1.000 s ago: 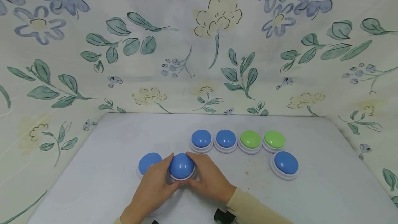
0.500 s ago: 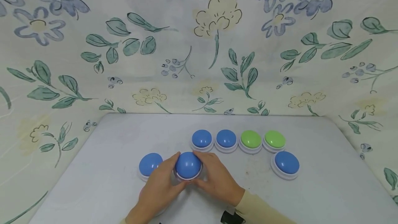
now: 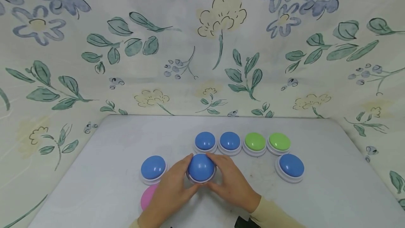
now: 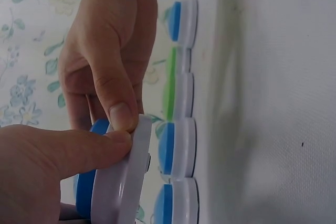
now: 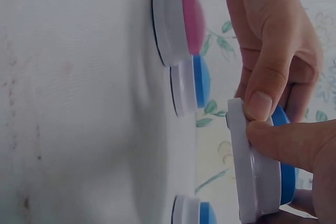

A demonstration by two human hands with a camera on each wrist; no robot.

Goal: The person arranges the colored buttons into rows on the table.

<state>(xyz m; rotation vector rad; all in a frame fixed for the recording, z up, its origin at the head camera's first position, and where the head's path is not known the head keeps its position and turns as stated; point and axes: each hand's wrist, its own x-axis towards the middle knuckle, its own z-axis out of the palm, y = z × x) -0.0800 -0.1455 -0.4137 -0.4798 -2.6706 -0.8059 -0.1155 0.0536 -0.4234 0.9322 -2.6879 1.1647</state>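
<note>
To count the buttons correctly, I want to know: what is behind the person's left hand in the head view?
A pink button, partly covered by the left hand; the right wrist view shows its white base. Whatever else the hand covers cannot be seen there.

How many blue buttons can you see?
5: one held blue button between the left hand and right hand, two back-row ones, a left one, a right one. Hands may hide more.

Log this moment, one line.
left hand: grips round white-based button with blue dome; right hand: grips same button; state: raised above white tabletop; nearby: round white-based button with pink dome, on tabletop
</note>
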